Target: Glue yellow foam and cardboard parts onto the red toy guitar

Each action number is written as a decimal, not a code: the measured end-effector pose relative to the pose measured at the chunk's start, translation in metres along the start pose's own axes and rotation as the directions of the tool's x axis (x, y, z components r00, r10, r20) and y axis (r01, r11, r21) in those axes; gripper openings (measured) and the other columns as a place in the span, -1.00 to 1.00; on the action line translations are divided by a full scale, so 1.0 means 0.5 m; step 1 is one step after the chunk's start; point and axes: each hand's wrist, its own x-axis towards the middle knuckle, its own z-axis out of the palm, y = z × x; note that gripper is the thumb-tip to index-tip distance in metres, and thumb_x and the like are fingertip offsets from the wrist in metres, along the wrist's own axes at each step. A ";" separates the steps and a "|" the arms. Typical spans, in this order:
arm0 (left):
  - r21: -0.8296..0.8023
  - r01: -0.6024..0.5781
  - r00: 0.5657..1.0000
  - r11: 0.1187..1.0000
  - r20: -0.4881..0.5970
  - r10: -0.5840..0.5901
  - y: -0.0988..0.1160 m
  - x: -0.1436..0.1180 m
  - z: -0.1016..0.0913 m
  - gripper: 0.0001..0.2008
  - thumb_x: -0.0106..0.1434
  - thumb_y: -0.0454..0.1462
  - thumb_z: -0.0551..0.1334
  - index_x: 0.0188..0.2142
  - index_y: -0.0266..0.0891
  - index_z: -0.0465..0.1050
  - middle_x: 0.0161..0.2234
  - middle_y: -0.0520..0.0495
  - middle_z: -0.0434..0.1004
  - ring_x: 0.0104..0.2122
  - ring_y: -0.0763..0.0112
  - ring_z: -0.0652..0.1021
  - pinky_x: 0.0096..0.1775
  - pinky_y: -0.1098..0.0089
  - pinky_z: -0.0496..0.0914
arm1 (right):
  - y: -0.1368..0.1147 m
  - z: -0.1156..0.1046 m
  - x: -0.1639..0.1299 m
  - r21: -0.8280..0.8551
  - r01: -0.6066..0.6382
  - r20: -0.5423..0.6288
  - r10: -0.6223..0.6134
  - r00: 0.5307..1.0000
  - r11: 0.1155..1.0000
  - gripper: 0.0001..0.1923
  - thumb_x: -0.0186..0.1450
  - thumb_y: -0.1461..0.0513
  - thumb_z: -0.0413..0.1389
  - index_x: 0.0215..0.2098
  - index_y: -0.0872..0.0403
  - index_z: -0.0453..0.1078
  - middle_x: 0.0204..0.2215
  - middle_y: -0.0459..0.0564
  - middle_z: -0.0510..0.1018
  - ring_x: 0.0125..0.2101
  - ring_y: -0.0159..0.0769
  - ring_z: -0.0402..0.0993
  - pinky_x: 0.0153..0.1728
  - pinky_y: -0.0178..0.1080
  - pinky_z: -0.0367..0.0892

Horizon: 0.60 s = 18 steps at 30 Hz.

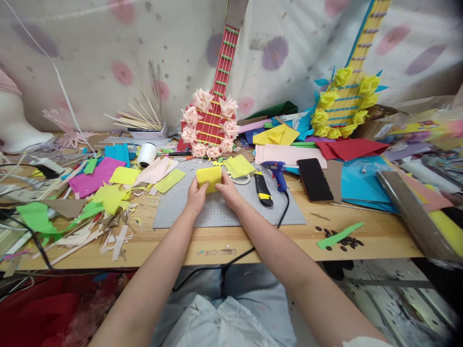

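Observation:
A small yellow piece of paper [210, 178], crepe-like, is held up over the grey cutting mat [181, 214]. My left hand [197, 195] grips its left edge, thumb in front. On its right edge, my right hand [228, 189] has the fingers closed. Just behind my right hand lie more yellow paper pieces [240, 166] beside a roll of white tape [239, 180]. A black and yellow utility knife [263, 189] and a blue glue gun [278, 174] rest to the right on the mat.
Paper scraps [112, 197] crowd the left side. A red paper guitar with pink flowers [210, 123] leans at the back, a yellow one [342, 103] to its right. A phone [314, 180], dark beads [347, 241] and a long wrapped roll [415, 217] lie rightward. The glue gun's cord [284, 212] crosses the mat.

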 end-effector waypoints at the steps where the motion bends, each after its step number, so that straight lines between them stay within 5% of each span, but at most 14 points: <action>1: 0.003 -0.003 1.000 1.000 0.006 0.003 -0.002 0.000 0.000 -0.74 0.07 -0.26 0.13 -0.20 -0.22 0.34 -0.21 -0.06 0.51 -0.17 0.29 0.48 -0.12 0.30 0.34 | 0.000 0.001 0.000 0.010 -0.002 0.000 0.002 1.000 1.000 -0.55 -0.06 0.41 -0.10 -0.17 0.06 0.18 -0.19 -0.05 0.43 -0.16 -0.31 0.37 -0.14 -0.30 0.32; 18: -0.066 0.025 0.999 0.998 -0.028 -0.027 -0.003 0.002 -0.003 -0.78 0.02 -0.26 0.20 -0.29 -0.27 0.38 -0.32 -0.06 0.54 -0.30 0.34 0.51 -0.22 0.36 0.38 | 0.017 -0.001 0.007 0.197 -0.035 -0.054 0.047 0.997 0.980 -0.69 -0.04 0.10 0.18 -0.40 0.08 0.23 -0.41 -0.10 0.45 -0.33 -0.34 0.38 -0.25 -0.28 0.31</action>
